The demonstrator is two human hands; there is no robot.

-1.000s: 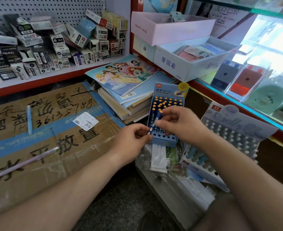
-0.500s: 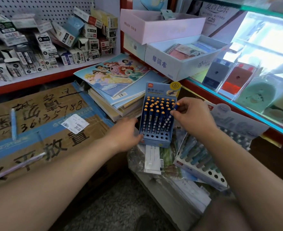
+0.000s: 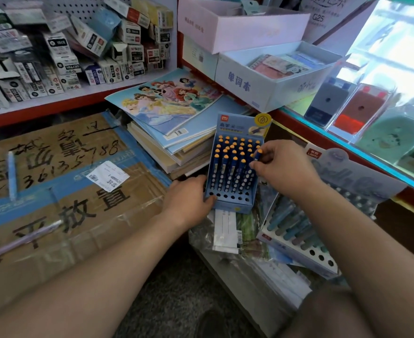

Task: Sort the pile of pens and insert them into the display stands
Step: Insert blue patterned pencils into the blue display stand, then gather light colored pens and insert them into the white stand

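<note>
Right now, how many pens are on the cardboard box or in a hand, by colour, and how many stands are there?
Light blue pen on the cardboard box: 1
Lilac pen on the box: 1
Dark blue pen pinched by the right hand: 1
Stands: 2, the blue stand held by the left hand and the pale stand
Total: 5

On my feed, left hand [image 3: 189, 200] and right hand [image 3: 283, 170] lead into bare forearms [image 3: 118, 264]; what looks like a dark shoe [image 3: 208, 324] shows below.

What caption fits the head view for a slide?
Right hand pinches a blue pen at the blue display stand right edge; left hand holds the stand's lower-left corner.
</note>
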